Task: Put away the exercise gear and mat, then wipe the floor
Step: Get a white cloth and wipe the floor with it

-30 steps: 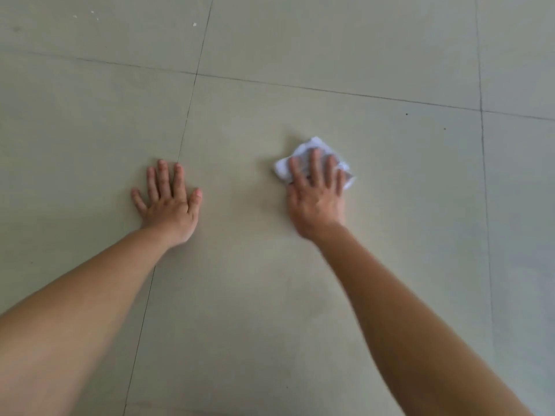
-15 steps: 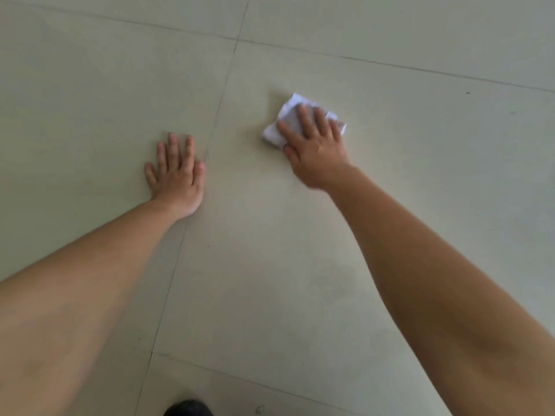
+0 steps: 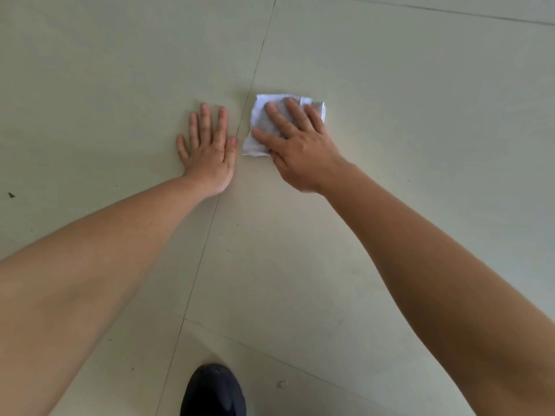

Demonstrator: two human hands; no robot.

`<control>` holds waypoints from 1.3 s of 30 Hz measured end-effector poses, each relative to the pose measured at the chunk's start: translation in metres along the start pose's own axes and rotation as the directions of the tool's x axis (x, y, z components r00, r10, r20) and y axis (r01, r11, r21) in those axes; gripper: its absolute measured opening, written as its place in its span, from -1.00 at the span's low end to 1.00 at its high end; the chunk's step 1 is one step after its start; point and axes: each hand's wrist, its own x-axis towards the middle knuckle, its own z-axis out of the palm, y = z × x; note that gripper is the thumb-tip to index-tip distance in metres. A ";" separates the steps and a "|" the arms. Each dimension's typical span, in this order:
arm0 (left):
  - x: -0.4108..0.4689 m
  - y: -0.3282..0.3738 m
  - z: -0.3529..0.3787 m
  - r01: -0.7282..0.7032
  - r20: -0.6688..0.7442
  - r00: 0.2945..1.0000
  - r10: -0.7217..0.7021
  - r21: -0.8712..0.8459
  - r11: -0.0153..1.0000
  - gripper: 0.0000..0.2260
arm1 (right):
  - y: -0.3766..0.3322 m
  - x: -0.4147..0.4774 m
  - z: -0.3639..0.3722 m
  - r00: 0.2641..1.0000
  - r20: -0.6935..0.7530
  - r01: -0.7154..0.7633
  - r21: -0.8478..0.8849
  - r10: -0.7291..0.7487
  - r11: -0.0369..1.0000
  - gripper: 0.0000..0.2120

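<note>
On the pale tiled floor (image 3: 390,145), the left hand (image 3: 210,154) lies flat, fingers spread and palm down, holding nothing, just left of a grout line (image 3: 210,223). The right hand (image 3: 300,151) presses flat on a folded white cloth (image 3: 259,115), fingers extended over it rather than curled around it, its grip open. The cloth lies just right of that grout line, its near corner close beside the left thumb. A dark shoe (image 3: 213,391) shows at the bottom edge.

Two hands: left hand (image 3: 210,157), right hand (image 3: 303,154). One white cloth (image 3: 258,115). One dark shoe (image 3: 213,391).
</note>
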 end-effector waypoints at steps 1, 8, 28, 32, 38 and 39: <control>0.000 0.000 -0.002 0.004 0.007 1.000 -0.004 -0.006 1.000 -0.50 | 0.001 -0.002 -0.002 1.000 0.019 0.004 -0.007 -0.004 1.000 -0.52; 0.006 -0.006 -0.025 -0.054 0.099 0.993 0.057 -0.034 0.998 -0.49 | -0.040 -0.052 0.016 0.998 -0.004 -0.058 0.031 0.058 0.998 -0.51; -0.121 -0.111 -0.016 -0.201 0.175 0.966 0.189 0.056 0.978 -0.46 | -0.103 -0.073 0.045 0.963 -0.061 -0.262 0.016 0.262 0.965 -0.43; -0.116 -0.116 -0.024 -0.216 0.152 0.966 0.210 0.025 0.976 -0.44 | -0.172 -0.101 0.068 0.998 -0.063 0.027 -0.024 -0.029 0.999 -0.39; -0.121 -0.118 -0.015 -0.214 0.104 0.973 0.208 0.054 0.975 -0.44 | -0.174 -0.176 0.087 0.893 0.130 0.435 -0.013 -0.430 0.900 -0.44; -0.122 -0.116 -0.014 -0.208 0.098 0.974 0.202 0.058 0.976 -0.45 | -0.156 -0.179 0.085 0.879 0.125 0.465 -0.008 -0.460 0.885 -0.46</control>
